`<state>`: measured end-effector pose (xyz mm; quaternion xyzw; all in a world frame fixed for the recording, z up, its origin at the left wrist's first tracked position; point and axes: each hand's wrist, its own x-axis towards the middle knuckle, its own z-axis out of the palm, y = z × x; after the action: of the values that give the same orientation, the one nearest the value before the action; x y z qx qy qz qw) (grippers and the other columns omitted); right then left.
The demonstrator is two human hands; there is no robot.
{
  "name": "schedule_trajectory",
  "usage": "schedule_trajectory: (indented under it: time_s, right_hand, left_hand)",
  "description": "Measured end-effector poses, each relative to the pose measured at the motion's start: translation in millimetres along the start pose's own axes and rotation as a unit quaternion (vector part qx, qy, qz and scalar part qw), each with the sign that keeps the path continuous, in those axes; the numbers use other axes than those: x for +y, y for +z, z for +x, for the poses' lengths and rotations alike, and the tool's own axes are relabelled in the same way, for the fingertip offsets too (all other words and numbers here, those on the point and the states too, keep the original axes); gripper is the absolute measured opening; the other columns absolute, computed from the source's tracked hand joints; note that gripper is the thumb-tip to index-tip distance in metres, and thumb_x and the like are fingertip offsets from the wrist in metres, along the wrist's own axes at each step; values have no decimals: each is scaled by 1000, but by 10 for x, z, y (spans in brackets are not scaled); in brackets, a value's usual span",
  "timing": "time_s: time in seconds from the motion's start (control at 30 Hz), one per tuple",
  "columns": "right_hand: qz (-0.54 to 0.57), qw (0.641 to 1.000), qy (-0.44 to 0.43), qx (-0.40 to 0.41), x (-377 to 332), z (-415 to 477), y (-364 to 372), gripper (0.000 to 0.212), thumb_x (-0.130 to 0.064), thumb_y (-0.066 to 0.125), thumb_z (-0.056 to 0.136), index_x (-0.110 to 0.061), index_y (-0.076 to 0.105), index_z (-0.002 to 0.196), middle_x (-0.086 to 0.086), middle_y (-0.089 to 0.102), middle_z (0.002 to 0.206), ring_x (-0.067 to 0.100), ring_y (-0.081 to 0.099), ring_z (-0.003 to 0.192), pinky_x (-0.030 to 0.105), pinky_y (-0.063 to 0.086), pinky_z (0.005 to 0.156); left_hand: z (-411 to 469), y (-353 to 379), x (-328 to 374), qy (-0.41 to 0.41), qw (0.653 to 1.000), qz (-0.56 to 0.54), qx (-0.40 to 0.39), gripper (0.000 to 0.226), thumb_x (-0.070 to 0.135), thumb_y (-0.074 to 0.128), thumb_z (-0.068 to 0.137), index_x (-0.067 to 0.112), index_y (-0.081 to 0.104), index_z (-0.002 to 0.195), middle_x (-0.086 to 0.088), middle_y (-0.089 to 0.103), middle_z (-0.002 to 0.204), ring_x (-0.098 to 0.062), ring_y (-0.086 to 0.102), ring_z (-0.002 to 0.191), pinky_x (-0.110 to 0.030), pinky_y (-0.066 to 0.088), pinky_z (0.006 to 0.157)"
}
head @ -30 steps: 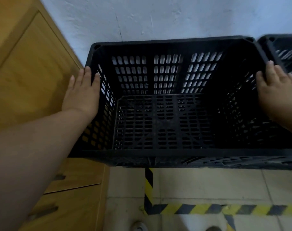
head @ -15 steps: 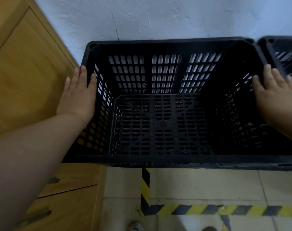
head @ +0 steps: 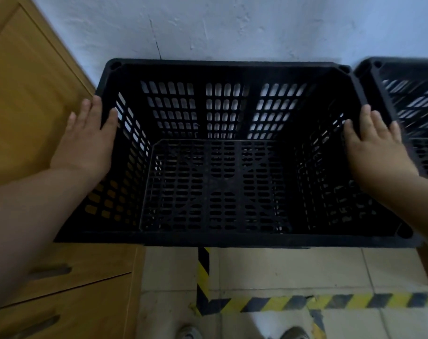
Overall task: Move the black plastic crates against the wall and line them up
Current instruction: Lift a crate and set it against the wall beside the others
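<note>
The black crate [head: 215, 152] I'm working sits on the floor with its far rim right up to the white wall [head: 232, 25], and as far as I can judge there is no gap left behind it, though the rim itself hides the contact line. It is empty, open side up, its slotted walls and base all in plain view. To its right a second crate [head: 413, 111] stands just beside it, also back at the wall; the two far rims look close to level, but that one is blurred and cut off by the frame, so I can't vouch for the alignment. My left hand [head: 85, 143] lies on the left rim with the thumb hooked inside and the fingers laid flat down the outside, between the crate and the wooden cabinet [head: 29, 99]. My right hand [head: 376, 145] grips the right rim the same way, thumb inside, fingers draped over the edge toward the neighbouring crate. I take this as the tail end of the placing step: seated at the wall, being squared. Next I'd nudge it sideways just enough to close up with its neighbour, minding my right fingers in that narrow slot, then let go. Striped floor tape [head: 330, 303] runs along the tiles in front, near my shoes [head: 291, 333]
</note>
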<state>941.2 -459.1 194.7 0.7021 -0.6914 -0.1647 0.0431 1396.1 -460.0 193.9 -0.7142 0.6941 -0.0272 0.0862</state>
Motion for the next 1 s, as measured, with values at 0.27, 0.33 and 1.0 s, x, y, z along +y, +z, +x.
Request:
schedule_trajectory:
  time_s: [0.27,0.33,1.0]
  right_hand:
    - [22,999,7,30,116,54,-190,70,0,43,89,-3,5,148,24,-12,155,36,-5,145,49,0,116]
    - [19,1000,20,11,69,-46,-127,67,2,37,89,-2,4,148,24,-14,155,36,-8,145,48,-1,117]
    - [-19,998,43,-40,-104,-183,-73,77,-3,43,92,-7,-12,146,20,-27,152,33,-20,143,52,-9,114]
  left_hand:
    - [8,-67,28,-3,1000,-16,-3,91,-3,61,82,9,2,150,-18,-12,157,-31,-11,144,-40,-4,116]
    - [-11,-33,46,2,1000,-10,-6,91,-3,61,82,8,2,149,-18,-11,157,-31,-10,144,-41,-3,116]
    - [62,-40,-36,9,998,57,-33,91,10,57,87,14,-12,148,-14,-14,157,-28,-13,144,-42,-3,117]
